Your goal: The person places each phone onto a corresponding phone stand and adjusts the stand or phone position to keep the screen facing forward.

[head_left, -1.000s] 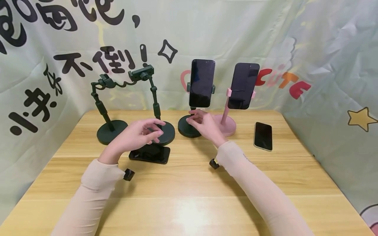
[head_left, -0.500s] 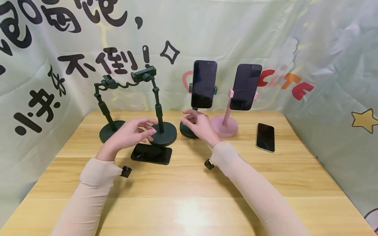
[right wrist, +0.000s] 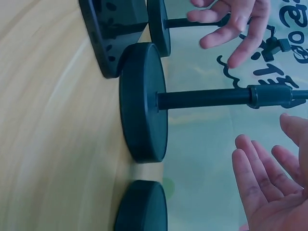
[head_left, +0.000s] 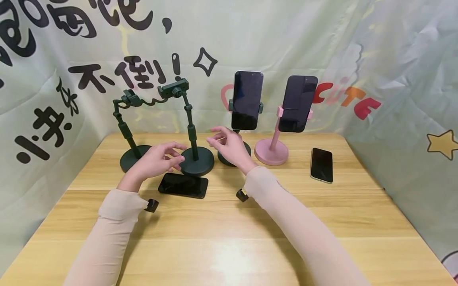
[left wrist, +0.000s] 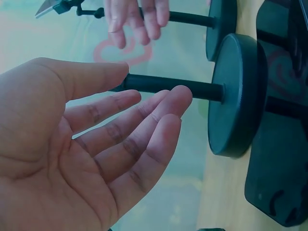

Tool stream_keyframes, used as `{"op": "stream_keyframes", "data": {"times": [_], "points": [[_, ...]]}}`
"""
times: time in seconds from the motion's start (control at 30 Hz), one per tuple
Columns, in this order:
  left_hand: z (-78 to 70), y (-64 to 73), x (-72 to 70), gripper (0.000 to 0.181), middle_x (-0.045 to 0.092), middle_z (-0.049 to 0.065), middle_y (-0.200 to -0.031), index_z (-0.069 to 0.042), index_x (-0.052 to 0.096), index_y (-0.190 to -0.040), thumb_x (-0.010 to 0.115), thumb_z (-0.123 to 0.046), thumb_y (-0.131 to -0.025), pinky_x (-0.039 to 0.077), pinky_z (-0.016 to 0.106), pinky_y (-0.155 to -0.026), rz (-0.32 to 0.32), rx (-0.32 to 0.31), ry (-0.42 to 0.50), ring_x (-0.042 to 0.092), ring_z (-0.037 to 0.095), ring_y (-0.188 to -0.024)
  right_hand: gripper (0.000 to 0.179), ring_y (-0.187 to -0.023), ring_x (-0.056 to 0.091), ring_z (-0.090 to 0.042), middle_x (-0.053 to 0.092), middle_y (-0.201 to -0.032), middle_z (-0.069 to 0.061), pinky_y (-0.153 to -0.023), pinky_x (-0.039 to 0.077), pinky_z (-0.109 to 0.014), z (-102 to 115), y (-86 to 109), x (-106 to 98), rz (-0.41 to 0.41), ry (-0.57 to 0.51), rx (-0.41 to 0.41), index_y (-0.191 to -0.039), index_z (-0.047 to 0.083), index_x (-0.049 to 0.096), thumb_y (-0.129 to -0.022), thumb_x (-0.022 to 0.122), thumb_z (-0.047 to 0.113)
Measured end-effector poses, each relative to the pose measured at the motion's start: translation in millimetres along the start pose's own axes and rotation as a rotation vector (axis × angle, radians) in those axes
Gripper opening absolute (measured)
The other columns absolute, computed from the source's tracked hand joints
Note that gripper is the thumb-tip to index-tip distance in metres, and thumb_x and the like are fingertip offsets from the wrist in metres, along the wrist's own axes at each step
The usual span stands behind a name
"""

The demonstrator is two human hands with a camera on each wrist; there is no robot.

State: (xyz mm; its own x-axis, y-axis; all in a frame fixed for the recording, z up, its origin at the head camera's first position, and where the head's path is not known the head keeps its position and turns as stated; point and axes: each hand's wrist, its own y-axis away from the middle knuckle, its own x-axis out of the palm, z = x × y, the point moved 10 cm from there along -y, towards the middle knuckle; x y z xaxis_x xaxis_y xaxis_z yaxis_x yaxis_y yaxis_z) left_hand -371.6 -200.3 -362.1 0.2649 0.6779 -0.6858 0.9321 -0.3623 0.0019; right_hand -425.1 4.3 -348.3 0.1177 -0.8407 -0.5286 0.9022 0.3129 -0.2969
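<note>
My left hand point(head_left: 159, 159) hovers with loosely bent fingers, holding nothing, beside the dark green phone stand point(head_left: 192, 139) whose clamp is unoccupied. In the left wrist view its fingers point(left wrist: 163, 139) overlap that stand's pole, and I cannot tell whether they touch. My right hand point(head_left: 230, 147), also relaxed and holding nothing, is to the right of this stand. It partly hides a second dark green stand base point(head_left: 247, 147), above which an upright phone point(head_left: 247, 100) is clamped. A black phone point(head_left: 183, 185) lies flat in front of the left hand's stand.
Another dark green stand point(head_left: 125, 131) with an unoccupied clamp stands at the left. At the right, a pink stand point(head_left: 271, 152) holds a tilted phone point(head_left: 298, 104). One more phone point(head_left: 321, 165) lies flat on the wooden table point(head_left: 229, 238). A printed cloth hangs behind.
My right hand has moved left, away from the pink stand and across the dark base towards the middle stand. My left hand has drawn back slightly left from that stand.
</note>
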Motion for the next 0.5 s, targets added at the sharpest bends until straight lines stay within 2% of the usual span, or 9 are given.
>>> {"op": "stream_keyframes", "data": {"times": [0.23,0.5], "points": [[15.0,-2.1,1.0,0.043,0.073,0.025,-0.128,-0.009,0.058,-0.150,0.065,-0.019,-0.109,0.066,0.039,-0.081,0.009,-0.050,-0.033,0.080,0.024,-0.090,0.045,-0.112,0.075,-0.025,0.077,-0.122,-0.006,-0.099,0.062,-0.043,6,-7.8,5,-0.001,0.001,0.015,-0.142,0.018,0.065,-0.104,0.072,0.042],[27.2,-3.6,1.1,0.044,0.076,0.024,-0.122,-0.006,0.057,-0.150,0.063,-0.022,-0.109,0.067,0.044,-0.082,0.015,-0.090,-0.018,0.080,0.033,-0.092,0.051,-0.114,0.075,-0.023,0.076,-0.123,-0.005,-0.102,0.062,-0.042,13,-17.0,15,0.018,-0.071,0.031,-0.144,0.019,0.063,-0.102,0.075,0.044]]}}
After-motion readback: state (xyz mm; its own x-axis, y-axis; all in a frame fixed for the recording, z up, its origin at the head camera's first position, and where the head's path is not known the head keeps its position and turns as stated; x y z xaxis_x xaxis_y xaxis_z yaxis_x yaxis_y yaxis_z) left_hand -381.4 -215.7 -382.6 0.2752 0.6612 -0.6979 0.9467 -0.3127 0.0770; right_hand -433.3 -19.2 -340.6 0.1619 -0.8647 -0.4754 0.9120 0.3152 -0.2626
